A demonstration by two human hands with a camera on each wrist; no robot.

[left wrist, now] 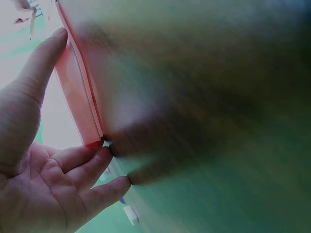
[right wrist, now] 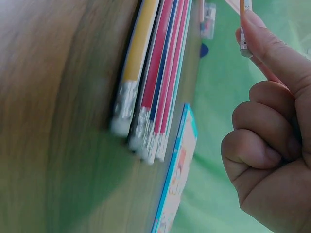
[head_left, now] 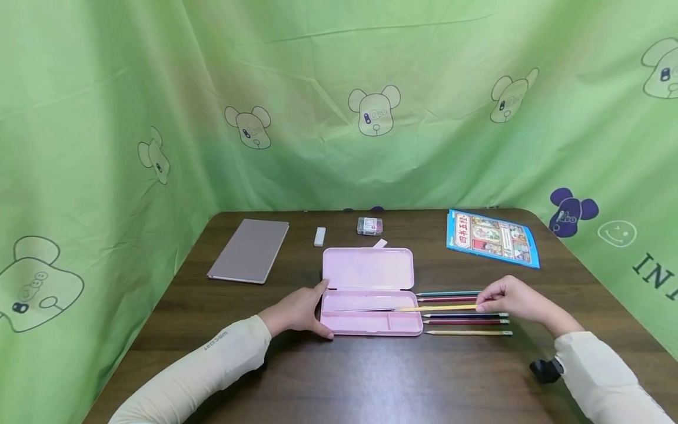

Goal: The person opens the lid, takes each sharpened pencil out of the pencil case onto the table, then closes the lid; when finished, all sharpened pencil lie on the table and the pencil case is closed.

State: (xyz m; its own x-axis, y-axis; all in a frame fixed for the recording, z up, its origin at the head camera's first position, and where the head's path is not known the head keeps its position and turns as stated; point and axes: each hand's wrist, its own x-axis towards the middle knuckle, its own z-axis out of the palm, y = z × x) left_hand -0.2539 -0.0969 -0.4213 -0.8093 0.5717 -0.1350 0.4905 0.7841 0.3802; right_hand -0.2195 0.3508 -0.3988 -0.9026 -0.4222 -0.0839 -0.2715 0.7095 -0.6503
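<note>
An open pink pencil case (head_left: 368,268) lies at the middle of the table, its lid tipped back. My left hand (head_left: 302,309) holds the case's left end, thumb at the front corner and fingers at the back; the left wrist view shows this grip on the case wall (left wrist: 77,97). My right hand (head_left: 511,300) pinches a yellow pencil (head_left: 439,307) by its eraser end, and its other end reaches over the case. In the right wrist view the remaining fingers are curled into the palm. Several pencils (head_left: 468,333) lie side by side, right of the case.
A grey notebook (head_left: 250,250) lies at the back left. Behind the case are a white eraser (head_left: 320,237), a small clear box (head_left: 369,225) and a pale pink piece (head_left: 380,243). A blue-bordered booklet (head_left: 492,237) lies at the back right. Green cloth (head_left: 318,165) hangs around the table.
</note>
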